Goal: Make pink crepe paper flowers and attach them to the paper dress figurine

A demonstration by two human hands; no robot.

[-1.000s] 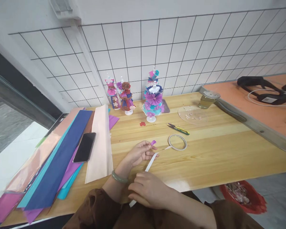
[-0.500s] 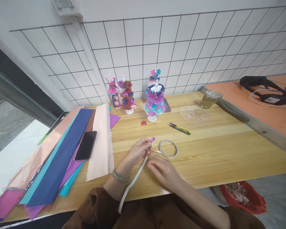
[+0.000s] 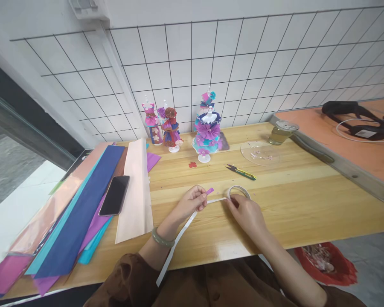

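Observation:
My left hand [image 3: 191, 200] is closed in a pinch, with the short end of a purple paper strip [image 3: 210, 190] sticking out past the fingertips. A long white tape [image 3: 176, 244] trails from under this hand down toward my lap. Between my hands a stretch of the tape runs straight to a tape roll [image 3: 245, 190]. My right hand [image 3: 248, 213] grips the near left side of that roll, which is tilted up; its fingers partly hide the ring.
Several small dress forms in crepe-paper dresses [image 3: 208, 132] stand by the wall. Thread snips [image 3: 241, 172], a red paper flower [image 3: 192, 164], a clear dish [image 3: 252, 160] and a lidded jar [image 3: 280, 137] lie ahead. Left are a phone [image 3: 114, 196] and crepe paper [image 3: 80, 209].
My right hand has moved right and taken hold of the tape roll, which is now farther right and tilted. The tape between my hands is straighter. My left hand has shifted slightly right.

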